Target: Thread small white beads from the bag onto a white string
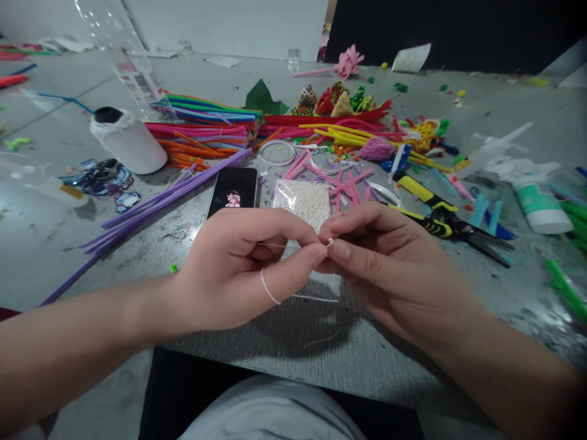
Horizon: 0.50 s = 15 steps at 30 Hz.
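My left hand [257, 263] is closed in a pinch on a thin white string, part of which loops around the thumb [270, 287]. Fingertip to fingertip with it, my right hand [385, 256] pinches a tiny pearl bead [330, 242]. Below the hands hangs or lies a loose white string end [316, 298]; which of the two I cannot tell. Just behind the fingers, a clear bag of white pearl beads [309, 198] rests on the table. A dark phone [235, 188] showing a pink picture lies left of the bag, partly hidden by my left hand.
Yellow-and-black pliers [440, 220] lie to the right, near a white-and-green bottle [541, 201]. Purple pipe cleaners [169, 195] stretch across the left. A white bottle [128, 140] and a clear plastic bottle [132, 67] stand behind them. Pink strips [346, 186] are scattered beyond the bag.
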{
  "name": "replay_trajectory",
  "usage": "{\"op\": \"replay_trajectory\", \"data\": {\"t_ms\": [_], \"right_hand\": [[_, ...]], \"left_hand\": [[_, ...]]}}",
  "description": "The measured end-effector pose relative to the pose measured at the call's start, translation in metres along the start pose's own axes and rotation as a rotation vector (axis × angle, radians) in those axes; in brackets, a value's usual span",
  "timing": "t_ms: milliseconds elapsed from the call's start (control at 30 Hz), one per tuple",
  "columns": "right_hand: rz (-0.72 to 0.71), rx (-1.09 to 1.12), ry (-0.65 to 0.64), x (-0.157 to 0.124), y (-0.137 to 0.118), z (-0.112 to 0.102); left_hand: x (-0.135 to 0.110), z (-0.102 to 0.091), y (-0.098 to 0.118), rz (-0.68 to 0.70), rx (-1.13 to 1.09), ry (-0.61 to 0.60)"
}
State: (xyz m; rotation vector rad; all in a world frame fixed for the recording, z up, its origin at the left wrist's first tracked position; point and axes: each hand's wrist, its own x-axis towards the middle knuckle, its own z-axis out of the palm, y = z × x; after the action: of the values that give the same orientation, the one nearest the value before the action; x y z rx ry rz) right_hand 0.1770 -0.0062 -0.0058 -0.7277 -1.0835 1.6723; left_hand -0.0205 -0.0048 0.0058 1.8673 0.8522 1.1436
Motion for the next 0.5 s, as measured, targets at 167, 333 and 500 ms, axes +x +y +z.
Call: {"op": "replay_trajectory", "data": {"t_ms": [167, 333, 500], "right_hand": [[0.01, 0.003, 0.001, -0.0001, 0.0002, 0.0008], [0.001, -0.016, 0.012, 0.0001, 0.0006, 0.0008], [-0.016, -0.026, 0.014, -0.0003, -0.0002, 0.0012]], "left_hand": [[0.0018, -0.0013, -0.0022, -0.02, -0.024, -0.006], [0.001, -0.0019, -0.0022, -0.032, -0.006, 0.002], [0.0008, -0.0018, 0.0003, -0.059, 0.02, 0.006]]}}
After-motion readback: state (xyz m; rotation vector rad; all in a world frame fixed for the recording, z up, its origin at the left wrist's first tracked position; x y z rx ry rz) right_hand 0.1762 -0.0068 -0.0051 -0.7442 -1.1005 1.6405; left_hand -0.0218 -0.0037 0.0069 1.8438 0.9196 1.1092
